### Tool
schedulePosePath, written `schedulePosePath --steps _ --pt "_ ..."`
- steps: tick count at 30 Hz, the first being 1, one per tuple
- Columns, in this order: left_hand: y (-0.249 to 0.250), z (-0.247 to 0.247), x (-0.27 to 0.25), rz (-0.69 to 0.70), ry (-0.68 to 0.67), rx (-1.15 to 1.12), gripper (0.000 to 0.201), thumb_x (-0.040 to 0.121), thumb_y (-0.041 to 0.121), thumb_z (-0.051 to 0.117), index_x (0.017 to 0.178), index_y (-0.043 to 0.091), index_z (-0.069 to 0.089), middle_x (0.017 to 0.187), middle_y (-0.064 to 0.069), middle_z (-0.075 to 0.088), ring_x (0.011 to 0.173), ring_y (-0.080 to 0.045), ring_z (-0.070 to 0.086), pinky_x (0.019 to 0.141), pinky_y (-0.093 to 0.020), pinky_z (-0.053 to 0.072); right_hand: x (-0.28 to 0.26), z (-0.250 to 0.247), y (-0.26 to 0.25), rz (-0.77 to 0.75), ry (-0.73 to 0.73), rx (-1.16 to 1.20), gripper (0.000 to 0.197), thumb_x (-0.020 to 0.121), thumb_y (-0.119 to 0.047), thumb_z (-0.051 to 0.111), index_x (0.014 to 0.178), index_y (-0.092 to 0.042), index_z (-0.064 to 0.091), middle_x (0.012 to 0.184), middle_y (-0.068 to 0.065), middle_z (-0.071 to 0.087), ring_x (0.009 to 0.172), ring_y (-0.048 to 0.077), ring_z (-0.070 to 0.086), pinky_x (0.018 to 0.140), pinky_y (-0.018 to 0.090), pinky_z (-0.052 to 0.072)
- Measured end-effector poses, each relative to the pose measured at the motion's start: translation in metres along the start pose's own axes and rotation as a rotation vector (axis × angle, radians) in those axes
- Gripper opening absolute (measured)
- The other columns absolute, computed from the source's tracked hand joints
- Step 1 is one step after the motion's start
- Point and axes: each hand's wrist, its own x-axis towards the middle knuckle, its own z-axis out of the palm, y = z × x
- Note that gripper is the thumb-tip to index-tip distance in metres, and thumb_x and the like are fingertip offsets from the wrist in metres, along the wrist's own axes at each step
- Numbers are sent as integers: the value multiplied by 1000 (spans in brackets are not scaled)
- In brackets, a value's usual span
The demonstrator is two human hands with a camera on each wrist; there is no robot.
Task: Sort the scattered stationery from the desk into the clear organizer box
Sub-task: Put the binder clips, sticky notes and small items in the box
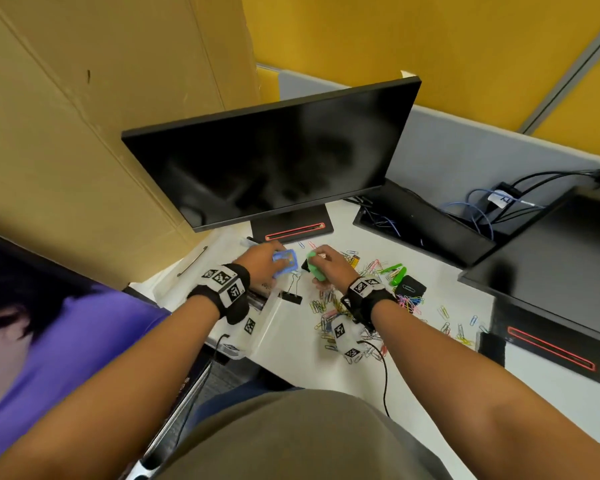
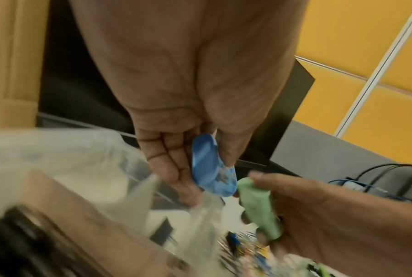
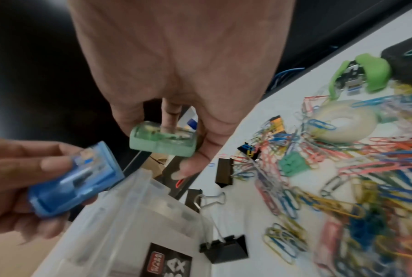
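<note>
My left hand (image 1: 264, 262) holds a small blue translucent sharpener (image 1: 285, 260) (image 2: 212, 168) (image 3: 74, 180) between thumb and fingers, above the right edge of the clear organizer box (image 1: 257, 320) (image 3: 138, 211). Close beside it my right hand (image 1: 328, 265) grips a green translucent sharpener (image 1: 316, 268) (image 2: 259, 208) (image 3: 163, 141). Both hands hover just in front of the monitor stand. On the white desk to the right lies a heap of coloured paper clips (image 1: 329, 313) (image 3: 342, 178), with black binder clips (image 1: 291, 295) (image 3: 224, 247), a roll of tape (image 3: 342, 121) and green clips (image 1: 394, 271).
A dark monitor (image 1: 274, 161) stands right behind the hands, its stand (image 1: 293, 228) on the desk. A second monitor base (image 1: 551, 348) and a black case (image 1: 409, 287) lie to the right. Cardboard (image 1: 84, 133) rises at the left. Cables (image 1: 482, 209) trail at the back right.
</note>
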Motion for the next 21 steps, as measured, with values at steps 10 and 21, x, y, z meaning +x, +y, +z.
schedulePosePath --steps 10,21 --pt "-73 -52 23 -58 134 321 28 91 26 65 118 19 61 120 -11 62 112 -29 57 88 -34 43 39 40 -37 -189 95 -215 18 91 -37 64 87 -20 58 82 -2 61 77 17 61 81 42 55" --pt "-77 -35 35 220 -44 883 27 90 23 61 116 23 67 120 -3 66 114 -24 59 95 -33 42 51 54 -47 -124 100 1 25 87 -47 66 91 -23 68 90 2 72 92 22 69 95 47 53"
